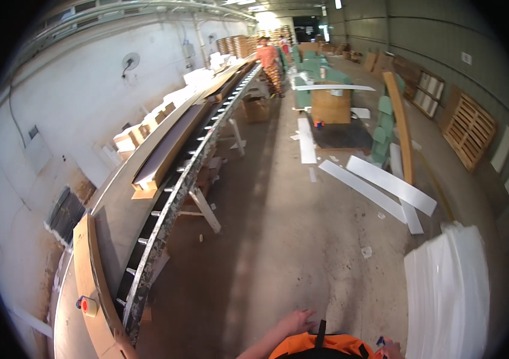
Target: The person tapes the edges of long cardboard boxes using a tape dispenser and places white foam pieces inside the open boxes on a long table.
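My left hand [297, 322] is in front of my orange garment [320, 344], its fingers stretched out and holding nothing. At the lower edge my right hand [392, 349] shows only in part, closed around what looks like a blue and orange tape dispenser [380, 341]. Left of me, a long cardboard box [90, 269] lies along the conveyor. On it rests another tape dispenser [87, 306] with a roll of tape. A skin-toned shape [125, 345] touches the box's near end; I cannot tell whether it is a hand.
The roller conveyor [174, 197] runs away on the left, carrying an open long carton [171, 146]. A stack of white foam sheets [449, 287] stands at the right. White strips [392, 182] lie on the floor ahead. A person [268, 63] stands at the conveyor's far end.
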{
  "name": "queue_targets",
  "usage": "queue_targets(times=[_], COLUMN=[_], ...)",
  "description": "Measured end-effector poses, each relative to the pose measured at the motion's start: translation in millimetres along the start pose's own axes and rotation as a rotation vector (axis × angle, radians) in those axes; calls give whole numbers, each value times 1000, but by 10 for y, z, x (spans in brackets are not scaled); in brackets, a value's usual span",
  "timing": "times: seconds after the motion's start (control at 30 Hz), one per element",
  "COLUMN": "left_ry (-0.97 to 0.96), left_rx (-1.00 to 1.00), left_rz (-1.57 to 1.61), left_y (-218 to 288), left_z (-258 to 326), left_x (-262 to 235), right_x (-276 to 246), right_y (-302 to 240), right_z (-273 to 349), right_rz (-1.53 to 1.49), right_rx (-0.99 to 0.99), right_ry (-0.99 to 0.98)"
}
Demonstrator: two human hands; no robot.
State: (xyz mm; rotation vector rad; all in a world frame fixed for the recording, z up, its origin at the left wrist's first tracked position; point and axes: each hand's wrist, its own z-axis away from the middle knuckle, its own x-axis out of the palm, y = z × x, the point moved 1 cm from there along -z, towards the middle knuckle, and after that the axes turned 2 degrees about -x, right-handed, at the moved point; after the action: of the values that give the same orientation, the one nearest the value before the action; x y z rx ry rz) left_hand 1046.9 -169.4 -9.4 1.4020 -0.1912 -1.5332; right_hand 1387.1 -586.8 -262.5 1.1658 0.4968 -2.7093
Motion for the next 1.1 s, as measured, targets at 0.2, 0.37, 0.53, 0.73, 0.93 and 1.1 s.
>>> queue_targets(times=[0.2, 0.37, 0.53, 0.73, 0.93, 1.1], left_ry=[119, 136, 259, 524, 769, 858], left_rx=[33, -125, -372, -654, -525, -569], left_rz=[-58, 63, 21, 27, 268, 228], left_y=[-286, -976, -1718, -2355, -3311, -4299], left_z=[-966, -1598, -1952, -2243, -2961, -3360], left_x=[-1388, -2111, -2937, -4137, -5099, -6107], right_x=[-586, -872, -1140, -1810, -1606, -822], right_y=[-1530, -3163, -5116, -9046, -11434, -12609], right_z=[-174, -1175, -2965, -3110, -3172, -3455], right_rz=[-716, -871, -846, -665, -590, -785], right_rx=[180, 143, -93, -486, -486, -268], right_ry=[-131, -214, -177, -10, -236, -624])
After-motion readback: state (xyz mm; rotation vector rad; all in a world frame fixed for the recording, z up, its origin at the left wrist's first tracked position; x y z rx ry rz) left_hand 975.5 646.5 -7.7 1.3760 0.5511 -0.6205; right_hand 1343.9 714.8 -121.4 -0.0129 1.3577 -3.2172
